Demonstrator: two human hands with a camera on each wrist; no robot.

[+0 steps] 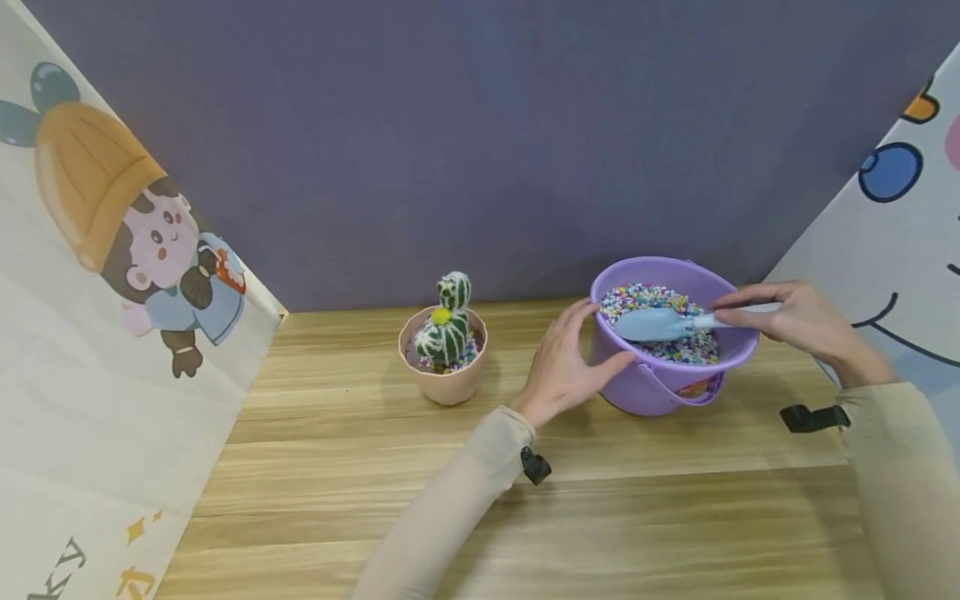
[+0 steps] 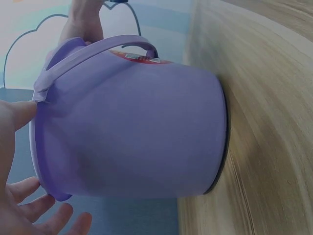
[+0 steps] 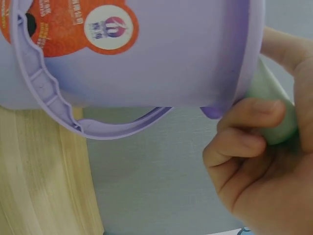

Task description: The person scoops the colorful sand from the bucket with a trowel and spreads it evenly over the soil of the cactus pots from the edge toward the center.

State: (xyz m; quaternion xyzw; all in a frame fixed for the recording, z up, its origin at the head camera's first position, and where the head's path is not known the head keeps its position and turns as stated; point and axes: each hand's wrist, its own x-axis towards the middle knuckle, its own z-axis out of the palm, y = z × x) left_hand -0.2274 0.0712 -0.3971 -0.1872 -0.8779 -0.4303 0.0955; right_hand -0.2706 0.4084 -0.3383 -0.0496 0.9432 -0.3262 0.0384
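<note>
A purple bucket (image 1: pixel 643 387) stands upright on the wooden table, holding small multicoloured beads (image 1: pixel 651 297). My right hand (image 1: pixel 806 325) grips the pale handle of a light-blue toy shovel (image 1: pixel 652 323), its blade lying over the beads inside the bucket. In the right wrist view, curled fingers (image 3: pixel 244 125) wrap the handle close to the rim. My left hand (image 1: pixel 566 367) is at the bucket's near left rim, thumb and fingers spread and fairly straight. The left wrist view shows its thumb and a fingertip touching the rim (image 2: pixel 36 142). The blade's underside is hidden.
Left of the bucket stands a pink pot (image 1: pixel 447 387) with a striped cactus (image 1: pixel 444 337) bearing a yellow flower, with beads around its base. A grey wall (image 1: pixel 450 150) rises behind the table (image 1: pixel 337 500). Printed white panels (image 1: pixel 75 400) flank both sides. The bucket's handle (image 1: pixel 701 399) hangs in front.
</note>
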